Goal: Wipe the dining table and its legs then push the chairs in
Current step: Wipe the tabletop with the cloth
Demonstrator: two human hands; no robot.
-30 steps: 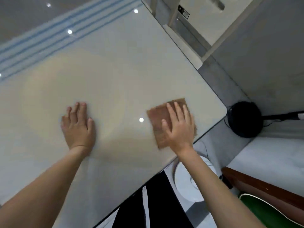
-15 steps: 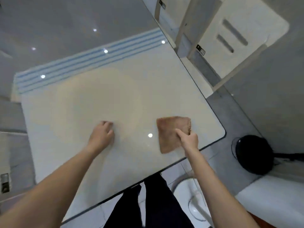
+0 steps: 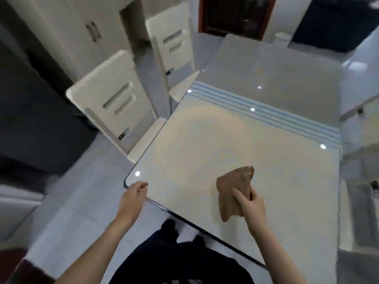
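- Cloth (image 3: pixel 231 193), bunched, over the desk (image 3: pixel 205 152) by its near edge, pinched by right hand (image 3: pixel 251 206) fingers.
- Left hand (image 3: pixel 132 196) at desk's near-left corner, fingers relaxed.
- White chair (image 3: pixel 114 99) beside desk's left edge.

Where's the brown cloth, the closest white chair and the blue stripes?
brown cloth (image 3: pixel 231 187): head view, its middle fold.
closest white chair (image 3: pixel 96 85): head view, its backrest.
blue stripes (image 3: pixel 266 112): head view, their middle.

Glossy glass table (image 3: pixel 235 144), soft brown cloth (image 3: pixel 231 191)
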